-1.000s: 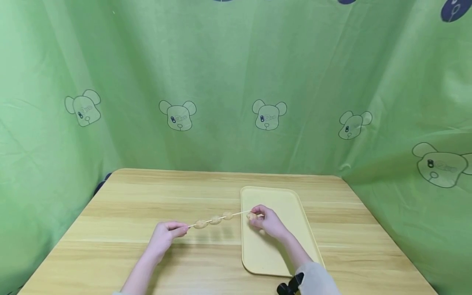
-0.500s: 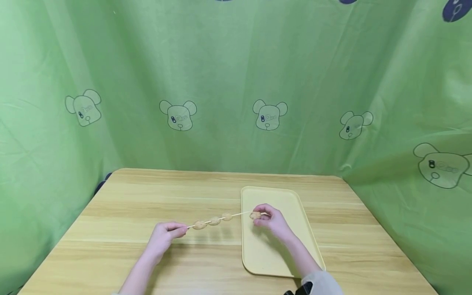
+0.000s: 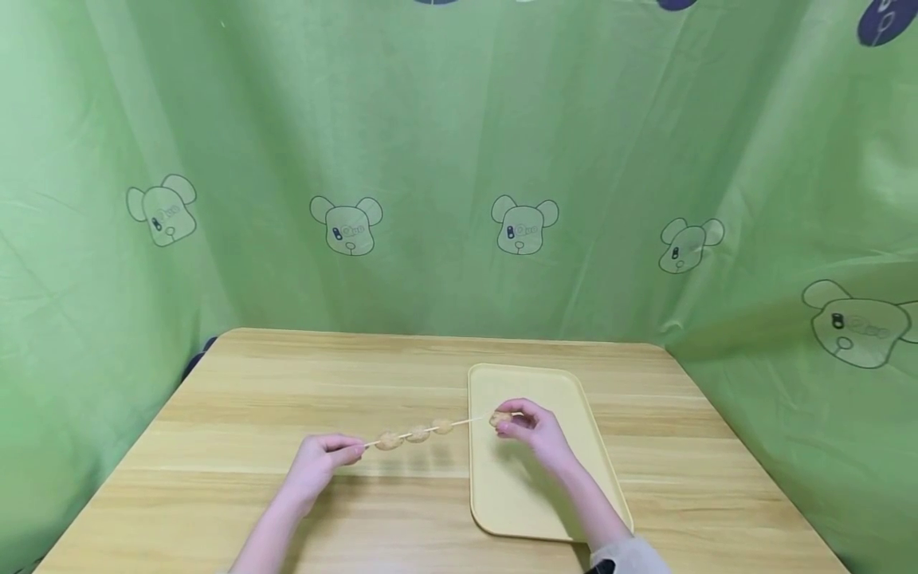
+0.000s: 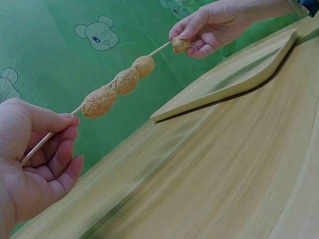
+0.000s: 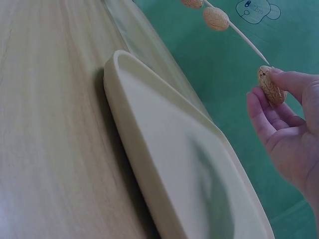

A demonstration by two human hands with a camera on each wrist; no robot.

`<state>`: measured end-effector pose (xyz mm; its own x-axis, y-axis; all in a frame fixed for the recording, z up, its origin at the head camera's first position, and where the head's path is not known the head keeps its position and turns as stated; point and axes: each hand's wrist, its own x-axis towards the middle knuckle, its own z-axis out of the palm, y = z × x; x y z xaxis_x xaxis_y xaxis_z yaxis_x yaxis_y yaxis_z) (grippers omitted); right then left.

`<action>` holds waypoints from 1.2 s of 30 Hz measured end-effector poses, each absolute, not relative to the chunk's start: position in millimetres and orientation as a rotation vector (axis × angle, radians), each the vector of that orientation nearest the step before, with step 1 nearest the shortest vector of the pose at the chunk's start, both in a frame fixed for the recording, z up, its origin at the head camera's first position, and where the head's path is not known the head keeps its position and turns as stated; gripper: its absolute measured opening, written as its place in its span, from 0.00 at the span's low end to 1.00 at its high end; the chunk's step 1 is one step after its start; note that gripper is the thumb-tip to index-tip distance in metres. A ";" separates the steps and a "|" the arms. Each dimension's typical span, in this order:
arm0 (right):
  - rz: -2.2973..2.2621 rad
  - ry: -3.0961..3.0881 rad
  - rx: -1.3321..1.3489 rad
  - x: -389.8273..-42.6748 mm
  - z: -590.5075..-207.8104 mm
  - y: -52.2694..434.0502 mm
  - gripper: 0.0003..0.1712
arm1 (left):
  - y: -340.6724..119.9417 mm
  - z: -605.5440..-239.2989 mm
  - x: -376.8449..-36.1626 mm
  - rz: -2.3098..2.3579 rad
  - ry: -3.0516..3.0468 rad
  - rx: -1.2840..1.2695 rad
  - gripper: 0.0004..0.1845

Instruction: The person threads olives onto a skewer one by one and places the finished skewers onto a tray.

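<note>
My left hand (image 3: 319, 461) pinches 1 thin wooden skewer (image 3: 412, 433) w/ 3 tan wrinkled nuts (image 3: 418, 433); right hand (image 3: 534, 430) pinches 4th nut (image 3: 500, 418) at tip, over 1 pale yellow tray (image 3: 527, 502) nr bench (image 3: 287, 399) right edge.

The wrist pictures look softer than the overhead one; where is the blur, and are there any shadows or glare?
Head view: even, soft light, no glare, faint shadow under the skewer on the table. Left wrist view: the nuts are sharp, the near table smeared. Right wrist view: the tray blurs towards the bottom, with a dark shadow along its left rim; the nut in the right hand is crisp.
</note>
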<state>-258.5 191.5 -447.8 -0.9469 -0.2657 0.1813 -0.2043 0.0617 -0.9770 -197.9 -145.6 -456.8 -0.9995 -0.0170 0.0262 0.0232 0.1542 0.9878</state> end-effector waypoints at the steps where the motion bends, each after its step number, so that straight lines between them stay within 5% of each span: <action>1: -2.064 2.257 -0.492 -258.3 -448.0 191.9 0.20 | -145.5 -456.9 -197.7 -2.022 -2.363 -0.011 0.11; 9: -2.059 2.281 -0.477 -256.1 -447.4 191.0 0.25 | -144.2 -458.5 -198.1 -2.030 -2.380 -0.038 0.11; 36: -2.020 2.331 -0.536 -252.9 -446.8 185.0 0.19 | -144.1 -457.0 -200.3 -1.964 -2.428 -0.058 0.10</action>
